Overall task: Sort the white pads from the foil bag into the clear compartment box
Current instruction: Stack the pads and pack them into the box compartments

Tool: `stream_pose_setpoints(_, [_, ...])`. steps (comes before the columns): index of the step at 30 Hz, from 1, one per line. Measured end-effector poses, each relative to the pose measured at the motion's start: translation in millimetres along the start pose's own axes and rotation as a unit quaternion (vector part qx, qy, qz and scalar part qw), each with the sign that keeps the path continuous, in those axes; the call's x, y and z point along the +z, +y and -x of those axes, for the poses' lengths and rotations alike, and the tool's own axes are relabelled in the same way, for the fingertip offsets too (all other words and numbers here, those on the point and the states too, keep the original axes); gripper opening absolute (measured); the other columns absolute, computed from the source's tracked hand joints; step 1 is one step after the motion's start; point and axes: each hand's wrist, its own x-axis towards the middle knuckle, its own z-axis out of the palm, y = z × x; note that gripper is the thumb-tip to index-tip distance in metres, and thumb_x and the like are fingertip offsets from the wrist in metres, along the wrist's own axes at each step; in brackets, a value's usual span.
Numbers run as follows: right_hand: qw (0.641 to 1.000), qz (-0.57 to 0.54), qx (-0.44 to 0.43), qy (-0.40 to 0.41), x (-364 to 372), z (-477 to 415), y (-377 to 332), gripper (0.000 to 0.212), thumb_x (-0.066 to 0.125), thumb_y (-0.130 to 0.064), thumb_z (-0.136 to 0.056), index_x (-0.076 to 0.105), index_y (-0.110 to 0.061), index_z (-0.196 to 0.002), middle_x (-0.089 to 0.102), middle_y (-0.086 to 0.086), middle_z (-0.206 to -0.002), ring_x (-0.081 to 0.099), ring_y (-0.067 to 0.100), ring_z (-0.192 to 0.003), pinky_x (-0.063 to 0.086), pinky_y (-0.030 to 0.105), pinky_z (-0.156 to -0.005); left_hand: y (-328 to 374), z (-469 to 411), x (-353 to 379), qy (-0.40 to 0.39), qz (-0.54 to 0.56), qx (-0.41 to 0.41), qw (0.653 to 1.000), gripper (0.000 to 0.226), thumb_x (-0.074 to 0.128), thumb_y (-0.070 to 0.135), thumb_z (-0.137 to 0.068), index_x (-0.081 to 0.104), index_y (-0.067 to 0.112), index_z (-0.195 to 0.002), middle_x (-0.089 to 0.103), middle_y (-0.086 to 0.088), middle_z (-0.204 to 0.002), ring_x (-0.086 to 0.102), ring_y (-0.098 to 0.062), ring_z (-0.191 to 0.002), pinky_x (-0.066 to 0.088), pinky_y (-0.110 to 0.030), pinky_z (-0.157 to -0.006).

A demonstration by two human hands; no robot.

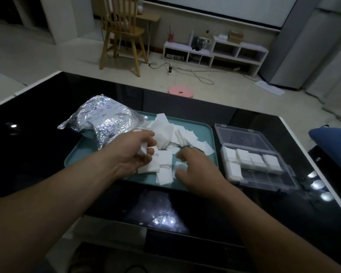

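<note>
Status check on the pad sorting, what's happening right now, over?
Left hand grips a few pads. Right hand on loose pads in tray, grip unclear. Compartment box open, partly filled. Nothing blocking.

Left hand (134,152) curls its fingers (146,134) around white pads (143,150); right hand (195,166) reaches palm-down, fingers bent.

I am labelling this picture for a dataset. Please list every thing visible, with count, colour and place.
foil bag: one, silver, over the tray's left end
white pads: many, white, piled on the tray; more in the box
tray: one, teal, table centre
compartment box: one, clear, lid open, right of the tray
table: one, black
chair: one, wooden, far behind
stool: one, pink, behind the table
left hand: holds some pads above the tray
right hand: over the pile, grip unclear
</note>
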Motion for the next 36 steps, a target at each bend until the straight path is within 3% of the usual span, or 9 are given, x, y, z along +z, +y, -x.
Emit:
stream_pose_setpoints(3, [0.998, 0.008, -0.054, 0.040, 4, -6, -13, 0.047, 0.066, -0.034, -0.089, 0.055, -0.027, -0.135, 0.058, -0.001, -0.130, 0.052, 0.022, -0.122, 0.044, 0.038, -0.102, 13, 0, -6, 0.021, 0.013, 0.032, 0.999, 0.014, 0.059, 0.003, -0.094, 0.064, 0.011, -0.103, 0.061, -0.007, -0.084, 0.050, -0.013, -0.055, 0.039, -0.019, -0.040])
stream_pose_setpoints(8, [0.979, 0.134, -0.152, -0.012, 22, -18, -38, 0.058, 0.065, -0.045, -0.087, 0.050, -0.036, -0.141, 0.052, -0.003, -0.135, 0.045, 0.024, -0.128, 0.039, 0.047, -0.104, 23, -1, -18, 0.038, 0.030, 0.046, 0.998, 0.003, 0.059, 0.006, -0.095, 0.062, 0.008, -0.096, 0.058, -0.007, -0.079, 0.048, -0.011, -0.054, 0.037, -0.018, -0.041])
stream_pose_setpoints(13, [0.966, 0.183, -0.174, 0.050, 32, -29, -45, 0.020, 0.054, -0.030, -0.097, 0.067, -0.030, -0.112, 0.064, -0.001, -0.110, 0.059, 0.029, -0.108, 0.041, 0.043, -0.087, 19, -2, -22, 0.036, 0.025, 0.034, 0.998, 0.008, 0.060, 0.008, -0.096, 0.062, 0.006, -0.104, 0.060, -0.007, -0.086, 0.048, -0.011, -0.053, 0.038, -0.018, -0.040])
stream_pose_setpoints(17, [0.989, 0.036, -0.115, 0.088, 17, -28, -40, 0.022, 0.050, -0.030, -0.103, 0.070, -0.021, -0.101, 0.069, 0.001, -0.097, 0.062, 0.028, -0.092, 0.048, 0.042, -0.079, 21, -5, -24, 0.045, 0.020, 0.045, 0.998, 0.010, 0.061, 0.010, -0.097, 0.063, 0.006, -0.106, 0.061, -0.009, -0.090, 0.049, -0.012, -0.055, 0.038, -0.019, -0.041])
stream_pose_setpoints(21, [0.986, -0.133, 0.014, 0.101, -8, -25, -24, 0.022, 0.052, -0.027, -0.105, 0.066, -0.018, -0.090, 0.065, -0.006, -0.080, 0.058, 0.014, -0.075, 0.040, 0.034, -0.064, 15, -7, -10, 0.046, 0.003, 0.054, 0.997, 0.015, 0.058, 0.010, -0.098, 0.063, 0.010, -0.112, 0.061, -0.008, -0.090, 0.050, -0.013, -0.056, 0.039, -0.020, -0.042])
stream_pose_setpoints(25, [0.924, -0.347, 0.121, 0.103, -32, -14, -12, 0.017, 0.054, -0.019, -0.104, 0.071, -0.014, -0.100, 0.076, 0.004, -0.090, 0.075, 0.019, -0.081, 0.057, 0.038, -0.074, 0, -2, 16, 0.001, -0.019, 0.054, 0.998, 0.018, 0.055, 0.003, -0.097, 0.061, 0.018, -0.105, 0.058, -0.006, -0.081, 0.050, -0.013, -0.056, 0.042, -0.020, -0.047])
stream_pose_setpoints(28, [0.860, -0.470, 0.170, 0.100, -41, -5, -7, 0.014, 0.058, -0.019, -0.104, 0.068, -0.010, -0.109, 0.078, 0.008, -0.095, 0.076, 0.019, -0.079, 0.054, 0.037, -0.075, -9, 3, 38, -0.061, -0.018, 0.058, 0.996, 0.004, 0.057, 0.020, -0.105, 0.059, 0.020, -0.101, 0.059, -0.005, -0.078, 0.054, -0.012, -0.060, 0.045, -0.023, -0.052])
stream_pose_setpoints(32, [0.734, -0.632, 0.239, 0.067, -43, 5, -4, 0.014, 0.068, -0.023, -0.098, 0.072, -0.011, -0.102, 0.068, 0.002, -0.079, 0.059, 0.016, -0.075, 0.044, 0.032, -0.071, -23, 6, 62, -0.160, -0.024, 0.071, 0.984, 0.034, 0.063, 0.042, -0.099, 0.061, 0.015, -0.120, 0.062, -0.006, -0.089, 0.055, -0.014, -0.073, 0.043, -0.027, -0.062])
stream_pose_setpoints(36, [0.702, -0.655, 0.272, 0.066, -40, 14, -2, 0.014, 0.072, -0.026, -0.095, 0.069, -0.013, -0.089, 0.051, -0.002, -0.068, 0.043, 0.012, -0.062, 0.036, 0.027, -0.058, -35, 10, 85, -0.157, -0.033, 0.089, 0.983, 0.030, 0.060, 0.024, -0.102, 0.058, 0.015, -0.130, 0.067, -0.010, -0.103, 0.059, -0.020, -0.088, 0.045, -0.028, -0.064])
